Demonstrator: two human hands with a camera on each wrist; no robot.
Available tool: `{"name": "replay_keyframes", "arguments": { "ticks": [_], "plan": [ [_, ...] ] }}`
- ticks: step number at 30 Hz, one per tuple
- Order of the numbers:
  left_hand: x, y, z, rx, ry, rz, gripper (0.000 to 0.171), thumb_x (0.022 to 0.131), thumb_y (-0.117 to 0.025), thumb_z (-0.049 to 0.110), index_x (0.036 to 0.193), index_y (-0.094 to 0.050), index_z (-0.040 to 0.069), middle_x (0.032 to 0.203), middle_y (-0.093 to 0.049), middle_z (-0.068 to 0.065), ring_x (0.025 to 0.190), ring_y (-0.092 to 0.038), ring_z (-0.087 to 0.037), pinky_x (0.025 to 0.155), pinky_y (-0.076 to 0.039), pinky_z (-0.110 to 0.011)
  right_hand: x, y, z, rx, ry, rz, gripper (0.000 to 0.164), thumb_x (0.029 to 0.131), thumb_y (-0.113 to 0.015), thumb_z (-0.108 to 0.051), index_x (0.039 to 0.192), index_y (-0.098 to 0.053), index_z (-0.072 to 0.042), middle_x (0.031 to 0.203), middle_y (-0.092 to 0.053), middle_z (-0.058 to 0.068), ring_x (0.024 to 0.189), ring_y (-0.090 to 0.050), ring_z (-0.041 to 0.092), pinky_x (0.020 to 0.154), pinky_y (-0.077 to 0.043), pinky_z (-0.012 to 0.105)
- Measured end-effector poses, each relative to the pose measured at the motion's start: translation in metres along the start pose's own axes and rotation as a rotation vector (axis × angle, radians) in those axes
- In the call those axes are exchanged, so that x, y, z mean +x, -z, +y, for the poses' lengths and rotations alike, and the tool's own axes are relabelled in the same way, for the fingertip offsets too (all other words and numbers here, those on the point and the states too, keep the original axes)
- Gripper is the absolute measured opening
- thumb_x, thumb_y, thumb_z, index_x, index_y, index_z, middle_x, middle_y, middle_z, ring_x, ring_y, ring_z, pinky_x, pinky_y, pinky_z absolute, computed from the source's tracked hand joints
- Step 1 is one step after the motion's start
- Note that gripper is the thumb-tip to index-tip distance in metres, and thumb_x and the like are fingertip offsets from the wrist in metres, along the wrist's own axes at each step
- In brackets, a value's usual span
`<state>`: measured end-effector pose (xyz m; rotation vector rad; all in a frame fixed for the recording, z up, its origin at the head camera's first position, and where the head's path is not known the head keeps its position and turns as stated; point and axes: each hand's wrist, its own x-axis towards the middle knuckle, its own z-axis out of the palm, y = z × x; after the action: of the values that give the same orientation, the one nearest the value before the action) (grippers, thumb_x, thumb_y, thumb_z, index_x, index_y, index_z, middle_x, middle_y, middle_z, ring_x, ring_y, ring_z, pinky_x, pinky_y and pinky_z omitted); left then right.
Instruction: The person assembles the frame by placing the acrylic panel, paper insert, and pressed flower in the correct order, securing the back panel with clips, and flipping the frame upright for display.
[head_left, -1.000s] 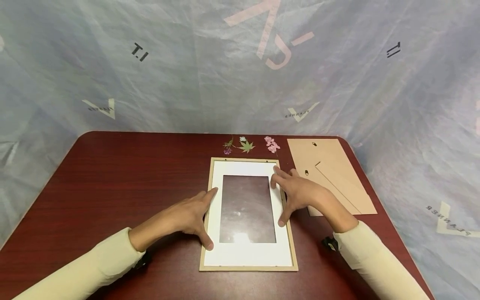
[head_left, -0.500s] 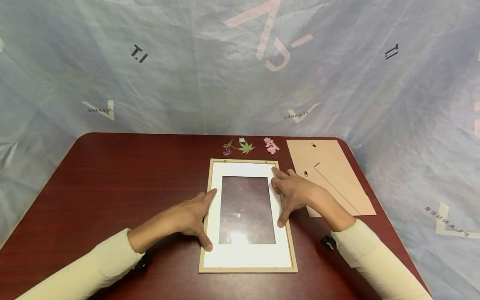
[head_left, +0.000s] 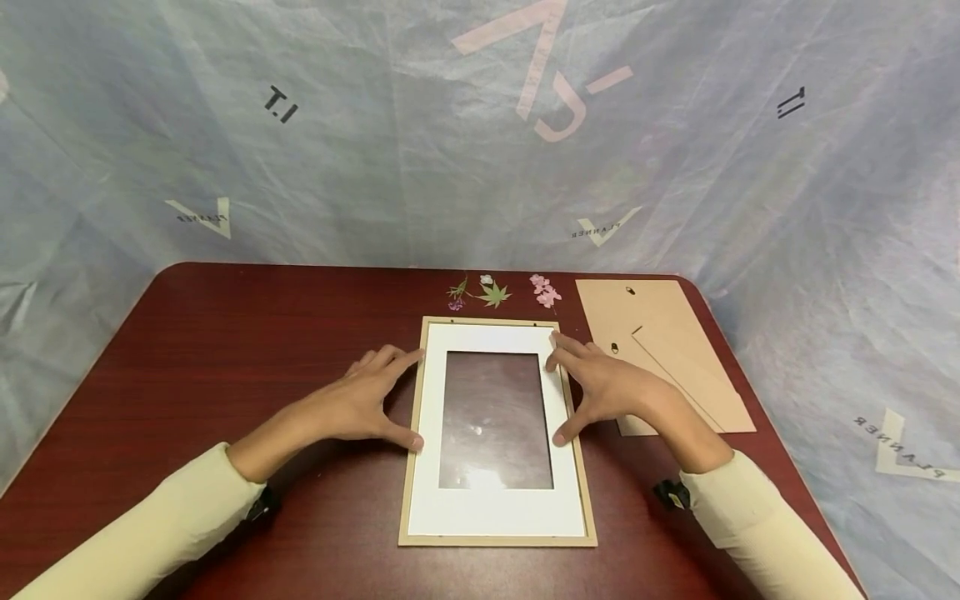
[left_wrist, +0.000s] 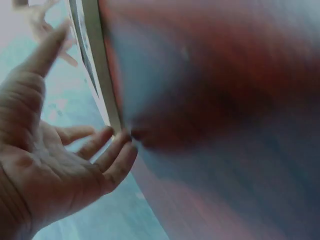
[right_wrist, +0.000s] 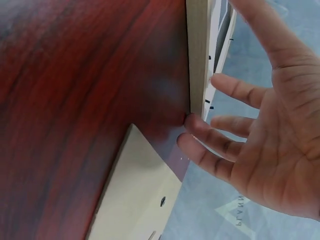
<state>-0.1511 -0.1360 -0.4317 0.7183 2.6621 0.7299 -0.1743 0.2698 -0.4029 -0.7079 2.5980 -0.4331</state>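
Note:
A pale wooden picture frame (head_left: 498, 541) lies flat on the table with a white mat (head_left: 497, 512) inside it. Through the mat's rectangular window a clear, shiny pane (head_left: 491, 417) shows. My left hand (head_left: 352, 408) is at the frame's left side, thumb and forefinger spread along that edge. On the opposite side, my right hand (head_left: 615, 390) has its thumb and fingertips over the right edge and the mat's margin. Both wrist views show the fingers relaxed beside the frame's outer side, the left hand (left_wrist: 55, 165) and the right hand (right_wrist: 280, 135) alike.
A tan backing board (head_left: 667, 350) with small black hangers lies at the right rear. Behind the frame are a purple flower sprig (head_left: 457, 305), a green leaf (head_left: 495, 294), a small white flower (head_left: 486, 279) and pink flowers (head_left: 546, 292). Grey printed sheeting (head_left: 397, 150) surrounds the table (head_left: 262, 333).
My left hand has shifted away from me and slightly left, its thumb and forefinger moving off the mat to the frame's edge. The right hand has barely moved; the frame stays put.

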Motion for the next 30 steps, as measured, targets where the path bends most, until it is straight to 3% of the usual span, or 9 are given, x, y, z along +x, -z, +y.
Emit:
{"name": "replay_keyframes", "arguments": {
  "ticks": [3,8,13,20,30],
  "plan": [
    [0.007,0.003,-0.012,0.053,-0.047,-0.011,0.142,0.072,-0.098,0.074,0.180,-0.028,0.014,0.179,-0.038,-0.018,0.167,-0.033,-0.052,0.134,-0.022,-0.079,0.000,-0.002,0.001,0.005,-0.006,0.017,0.095,0.070,-0.106,-0.055,0.142,-0.057,-0.016,0.188,-0.018,0.027,0.160,-0.041,0.061,0.118,-0.048,0.076],
    [0.018,0.005,-0.026,0.127,-0.049,-0.065,0.147,0.076,-0.091,0.081,0.183,-0.015,0.014,0.191,-0.015,-0.018,0.177,-0.008,-0.049,0.141,-0.005,-0.072,0.001,-0.005,0.002,0.000,-0.012,0.028,0.099,0.072,-0.105,-0.055,0.148,-0.053,-0.018,0.188,-0.019,0.025,0.158,-0.044,0.059,0.118,-0.049,0.075],
    [0.023,0.005,-0.030,0.152,-0.045,-0.100,0.146,0.077,-0.088,0.085,0.184,-0.013,0.019,0.192,-0.009,-0.016,0.178,-0.004,-0.048,0.140,-0.003,-0.075,0.003,-0.007,0.002,0.005,-0.017,0.032,0.102,0.074,-0.105,-0.054,0.152,-0.049,-0.020,0.188,-0.019,0.025,0.160,-0.041,0.060,0.122,-0.045,0.076],
    [0.025,0.006,-0.024,0.198,0.016,-0.170,0.155,0.069,-0.086,0.093,0.184,-0.007,0.026,0.193,-0.003,-0.013,0.178,0.005,-0.046,0.135,0.004,-0.082,0.003,-0.009,0.001,0.007,-0.024,0.040,0.103,0.073,-0.104,-0.055,0.153,-0.048,-0.022,0.187,-0.022,0.024,0.159,-0.041,0.059,0.122,-0.045,0.076],
    [0.025,0.010,-0.019,0.249,0.037,-0.165,0.159,0.064,-0.086,0.097,0.184,-0.009,0.026,0.192,-0.008,-0.013,0.178,-0.003,-0.047,0.133,-0.006,-0.086,0.005,-0.003,0.005,0.026,-0.028,0.021,0.105,0.079,-0.101,-0.056,0.163,-0.048,-0.019,0.185,-0.029,0.024,0.161,-0.041,0.053,0.121,-0.048,0.072]
  ]
}}
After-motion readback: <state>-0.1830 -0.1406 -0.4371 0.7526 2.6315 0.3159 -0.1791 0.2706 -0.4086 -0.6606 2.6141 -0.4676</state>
